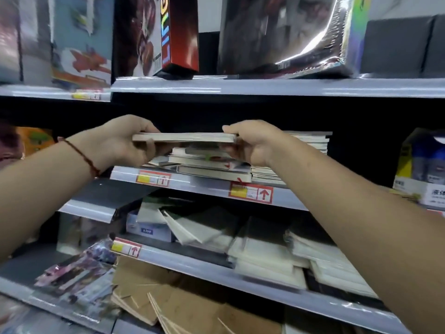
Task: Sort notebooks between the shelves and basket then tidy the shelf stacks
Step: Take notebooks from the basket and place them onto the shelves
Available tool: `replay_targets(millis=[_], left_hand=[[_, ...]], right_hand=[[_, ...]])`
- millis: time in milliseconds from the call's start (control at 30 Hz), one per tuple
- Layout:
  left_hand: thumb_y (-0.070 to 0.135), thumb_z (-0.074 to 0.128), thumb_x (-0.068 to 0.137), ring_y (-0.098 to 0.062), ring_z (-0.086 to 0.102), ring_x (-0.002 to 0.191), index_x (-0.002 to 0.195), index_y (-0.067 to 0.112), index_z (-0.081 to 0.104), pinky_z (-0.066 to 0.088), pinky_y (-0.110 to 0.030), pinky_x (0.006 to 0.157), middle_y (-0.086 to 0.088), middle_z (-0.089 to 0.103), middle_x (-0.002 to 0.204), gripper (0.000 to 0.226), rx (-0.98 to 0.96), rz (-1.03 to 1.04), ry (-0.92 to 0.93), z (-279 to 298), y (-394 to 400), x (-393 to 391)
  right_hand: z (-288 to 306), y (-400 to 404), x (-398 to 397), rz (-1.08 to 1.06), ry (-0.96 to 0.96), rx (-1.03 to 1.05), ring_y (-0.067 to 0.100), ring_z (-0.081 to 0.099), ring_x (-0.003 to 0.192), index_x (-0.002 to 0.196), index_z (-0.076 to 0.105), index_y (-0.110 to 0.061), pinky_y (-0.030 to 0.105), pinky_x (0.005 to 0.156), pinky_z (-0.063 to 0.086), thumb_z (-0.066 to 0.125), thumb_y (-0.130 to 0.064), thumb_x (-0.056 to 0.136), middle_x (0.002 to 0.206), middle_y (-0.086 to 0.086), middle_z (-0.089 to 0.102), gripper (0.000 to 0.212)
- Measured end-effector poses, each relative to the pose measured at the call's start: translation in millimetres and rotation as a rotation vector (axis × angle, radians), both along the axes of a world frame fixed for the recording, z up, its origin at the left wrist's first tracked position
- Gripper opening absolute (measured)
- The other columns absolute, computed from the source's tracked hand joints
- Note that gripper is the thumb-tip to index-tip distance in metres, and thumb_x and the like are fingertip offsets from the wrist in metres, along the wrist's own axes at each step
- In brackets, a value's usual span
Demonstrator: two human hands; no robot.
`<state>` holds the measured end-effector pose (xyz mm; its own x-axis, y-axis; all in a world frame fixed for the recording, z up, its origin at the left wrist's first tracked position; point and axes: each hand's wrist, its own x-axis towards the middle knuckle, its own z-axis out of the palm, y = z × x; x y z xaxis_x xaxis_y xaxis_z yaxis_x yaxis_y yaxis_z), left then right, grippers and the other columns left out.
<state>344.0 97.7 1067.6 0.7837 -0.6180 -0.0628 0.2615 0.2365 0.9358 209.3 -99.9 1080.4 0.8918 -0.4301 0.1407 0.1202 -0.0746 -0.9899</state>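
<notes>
Notebook (184,137) held flat and level at the mouth of the middle shelf (207,186), long axis running left to right, one short end in each hand. It hangs just above a loose, skewed stack of notebooks (204,162) on that shelf; whether its underside touches the top of the stack cannot be told.

Left hand (120,141) grips the left end, thumb over the top, fingers curled under. Right hand (252,143) grips the right end likewise, fingers tucked beneath. Both hands equally near; the stack lies straight down and slightly back from the fingers, so the coming move looks like a short lowering and squaring.

Notebook: thin, pale cover, cream page edge, stiff enough to stay flat between two end grips. Stack below: mixed covers, corners fanned at odd angles. To its right, a neater, taller pile (310,141) of pale-edged books.

Shelf edge is a glossy grey strip with red-and-yellow price tags (250,192). Lower shelf (216,266) carries tumbled pale and dark notebooks; below, brown kraft-cover books (154,297). Top shelf holds shrink-wrapped boxes (277,32). No basket in view.
</notes>
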Motion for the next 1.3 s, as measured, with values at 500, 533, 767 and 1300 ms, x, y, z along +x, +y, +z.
replay_targets(millis=[500, 533, 767, 1300], left_hand=[[0.014, 0.063, 0.089, -0.013, 0.035, 0.038, 0.084, 0.007, 0.064, 0.024, -0.015, 0.032, -0.008, 0.05, 0.058, 0.009, 0.418, 0.377, -0.544, -9.9, -75.2, 123.0], [0.015, 0.065, 0.088, -0.012, 0.034, 0.037, 0.086, 0.008, 0.065, 0.024, -0.015, 0.033, -0.007, 0.049, 0.057, 0.008, 0.422, 0.391, -0.569, -11.8, -76.3, 123.5], [0.028, 0.061, 0.093, -0.016, 0.035, 0.046, 0.071, 0.011, 0.057, 0.026, -0.022, 0.044, -0.005, 0.045, 0.056, 0.028, 0.451, 0.401, -0.676, -15.6, -76.0, 122.5], [0.053, 0.053, 0.092, 0.002, 0.059, 0.085, 0.106, 0.053, 0.054, 0.053, -0.032, 0.074, 0.026, 0.061, 0.095, 0.015, 0.642, -0.034, -1.168, -288.0, -37.3, -28.7]], right_hand=[[18.5, -19.3, 84.0, -0.199, 0.475, -0.717, 0.011, 0.035, 0.051, 0.074, 0.051, -0.017, 0.022, 0.047, 0.034, 0.062, -0.041, 0.095, 0.065, 0.0, 0.04, 0.034], [18.8, -19.1, 86.7, -0.209, 0.498, -0.806, 0.013, 0.039, 0.051, 0.073, 0.05, -0.016, 0.022, 0.045, 0.036, 0.059, -0.044, 0.095, 0.067, 0.002, 0.042, 0.037], [17.9, -14.4, 80.9, -0.249, 0.518, -1.001, 0.02, 0.059, 0.072, 0.097, 0.057, -0.014, 0.016, 0.038, 0.041, 0.054, -0.052, 0.096, 0.101, 0.008, 0.056, 0.038], [-238.5, 2.1, -64.7, 0.101, 0.439, -1.27, 0.015, 0.057, 0.095, 0.11, 0.061, -0.032, 0.037, 0.08, 0.049, 0.049, -0.042, 0.096, 0.104, -0.012, 0.056, 0.021]])
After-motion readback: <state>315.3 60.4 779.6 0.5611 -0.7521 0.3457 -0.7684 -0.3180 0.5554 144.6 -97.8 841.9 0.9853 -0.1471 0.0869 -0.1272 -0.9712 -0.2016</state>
